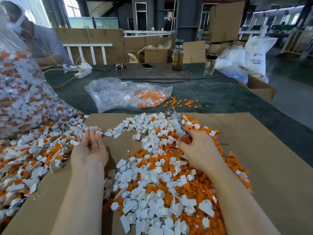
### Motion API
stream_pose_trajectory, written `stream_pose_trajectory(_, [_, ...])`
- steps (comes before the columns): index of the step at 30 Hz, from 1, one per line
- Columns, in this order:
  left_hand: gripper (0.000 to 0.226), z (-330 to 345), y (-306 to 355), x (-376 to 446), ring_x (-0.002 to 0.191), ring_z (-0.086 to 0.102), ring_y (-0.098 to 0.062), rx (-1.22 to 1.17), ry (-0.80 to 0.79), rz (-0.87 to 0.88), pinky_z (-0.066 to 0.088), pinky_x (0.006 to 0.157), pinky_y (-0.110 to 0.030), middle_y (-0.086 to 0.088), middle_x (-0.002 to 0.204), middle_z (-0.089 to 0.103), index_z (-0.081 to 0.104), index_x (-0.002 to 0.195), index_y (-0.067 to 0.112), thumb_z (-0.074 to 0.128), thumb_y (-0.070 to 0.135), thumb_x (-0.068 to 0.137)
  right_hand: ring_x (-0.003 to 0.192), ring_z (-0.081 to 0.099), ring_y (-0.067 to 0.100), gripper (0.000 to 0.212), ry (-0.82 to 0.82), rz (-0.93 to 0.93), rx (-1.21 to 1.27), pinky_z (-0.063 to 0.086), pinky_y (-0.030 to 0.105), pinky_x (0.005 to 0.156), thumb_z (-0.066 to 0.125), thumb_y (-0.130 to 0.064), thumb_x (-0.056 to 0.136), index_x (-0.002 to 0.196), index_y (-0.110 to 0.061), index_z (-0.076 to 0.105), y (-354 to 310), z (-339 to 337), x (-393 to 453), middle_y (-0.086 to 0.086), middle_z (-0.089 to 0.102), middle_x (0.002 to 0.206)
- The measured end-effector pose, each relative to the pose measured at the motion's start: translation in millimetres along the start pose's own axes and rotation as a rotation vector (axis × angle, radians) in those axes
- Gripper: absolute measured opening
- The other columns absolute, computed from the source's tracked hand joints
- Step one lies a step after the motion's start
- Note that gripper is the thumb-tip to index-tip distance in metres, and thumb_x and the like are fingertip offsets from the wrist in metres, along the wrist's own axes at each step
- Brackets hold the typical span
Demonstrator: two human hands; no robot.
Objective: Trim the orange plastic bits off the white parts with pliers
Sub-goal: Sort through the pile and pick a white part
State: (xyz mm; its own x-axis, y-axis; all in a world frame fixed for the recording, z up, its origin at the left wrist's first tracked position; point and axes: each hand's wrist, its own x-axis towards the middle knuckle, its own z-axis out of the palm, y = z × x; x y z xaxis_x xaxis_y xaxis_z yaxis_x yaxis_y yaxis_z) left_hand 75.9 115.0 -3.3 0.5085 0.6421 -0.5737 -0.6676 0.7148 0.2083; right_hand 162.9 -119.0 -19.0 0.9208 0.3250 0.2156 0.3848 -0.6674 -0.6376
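Note:
My right hand (197, 146) grips the pliers (176, 125) by their red handles, with the metal jaws pointing up and away over the pile. My left hand (90, 148) lies palm up with relaxed fingers and holds nothing, at the edge of the untrimmed heap (33, 150) of white parts with orange bits still attached. Between and below my hands, separated white parts (152, 206) and loose orange bits (171, 146) lie mixed on a cardboard sheet (271, 167).
A large clear bag (15, 92) of untrimmed parts spills from the left. A smaller clear bag (128, 94) of orange scraps lies behind the cardboard, with loose orange bits (184, 102) beside it. Further back stand two bottles (177, 55), a phone (147, 66) and sunglasses. Another person (39, 39) sits at the left.

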Motion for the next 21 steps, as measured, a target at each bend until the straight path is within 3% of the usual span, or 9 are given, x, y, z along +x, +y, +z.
stream_pose_trajectory(3, [0.031,-1.4,3.4,3.2,0.087,0.073,-0.015,-0.071,-0.025,0.059,0.060,0.064,-0.026,-0.009,0.108,0.072,0.060,0.129,0.007,0.042,0.013,0.105,0.052,0.048,0.009,0.029,-0.015,-0.012,-0.058,0.030,0.021,0.047,0.057,-0.031,0.091,0.064,-0.026,0.048,0.9,0.9,1.1,-0.007,0.051,0.059])
stream_pose_trajectory(5, [0.034,-1.2,4.8,4.5,0.099,0.071,-0.017,-0.085,-0.063,0.087,0.060,0.080,-0.029,-0.008,0.116,0.070,0.057,0.134,0.012,0.040,0.015,0.105,0.054,0.049,0.010,0.029,-0.029,-0.019,-0.098,0.031,0.022,0.048,0.057,-0.032,0.091,0.064,-0.026,0.048,1.1,2.5,1.6,-0.006,0.052,0.062])
stream_pose_trajectory(7, [0.030,-0.8,3.2,1.6,0.091,0.074,-0.012,0.043,-0.086,0.105,0.060,0.079,-0.026,-0.005,0.109,0.073,0.059,0.130,0.016,0.045,0.018,0.104,0.058,0.051,0.009,0.028,-0.050,-0.023,-0.150,0.033,0.023,0.049,0.057,-0.034,0.091,0.066,-0.027,0.048,0.7,5.1,1.7,-0.007,0.054,0.066])
stream_pose_trajectory(9, [0.017,1.1,-3.2,-4.1,0.069,0.072,-0.004,0.393,-0.092,0.121,0.057,0.064,-0.019,0.002,0.091,0.077,0.066,0.113,0.016,0.058,0.019,0.098,0.063,0.054,0.009,0.025,-0.067,-0.017,-0.219,0.039,0.024,0.050,0.057,-0.037,0.091,0.070,-0.027,0.049,-1.2,8.5,1.2,-0.008,0.056,0.071])
stream_pose_trajectory(11, [0.006,2.6,-13.1,-9.8,0.066,0.067,-0.002,0.802,-0.141,0.149,0.052,0.061,-0.019,0.007,0.079,0.075,0.069,0.098,0.018,0.065,0.022,0.094,0.067,0.056,0.010,0.019,-0.073,-0.004,-0.281,0.046,0.026,0.052,0.058,-0.041,0.090,0.077,-0.029,0.051,-3.5,12.3,0.3,-0.009,0.057,0.075])
stream_pose_trajectory(15, [0.005,-3.5,-35.8,-19.3,0.086,0.061,-0.005,1.427,-0.407,0.364,0.041,0.064,-0.021,0.012,0.090,0.068,0.067,0.091,0.030,0.069,0.026,0.091,0.063,0.053,0.008,0.017,-0.060,0.011,-0.384,0.039,0.024,0.046,0.061,-0.045,0.087,0.082,-0.030,0.054,-7.0,17.7,-0.9,-0.011,0.055,0.072])
stream_pose_trajectory(17, [0.006,-10.7,-46.1,-19.6,0.084,0.055,0.003,1.730,-0.539,0.502,0.034,0.060,-0.016,0.019,0.092,0.062,0.067,0.091,0.033,0.068,0.028,0.092,0.061,0.051,0.007,0.017,-0.068,0.014,-0.414,0.035,0.022,0.044,0.062,-0.045,0.086,0.084,-0.030,0.054,-7.8,19.2,-0.9,-0.012,0.054,0.072])
stream_pose_trajectory(21, [0.007,-17.3,-57.3,-11.8,0.075,0.051,0.001,2.106,-0.582,0.743,0.038,0.060,-0.020,0.011,0.100,0.063,0.065,0.098,0.032,0.066,0.027,0.093,0.060,0.052,0.007,0.015,-0.089,0.019,-0.425,0.039,0.022,0.044,0.064,-0.043,0.083,0.083,-0.030,0.056,-7.7,20.7,0.6,-0.012,0.054,0.071])
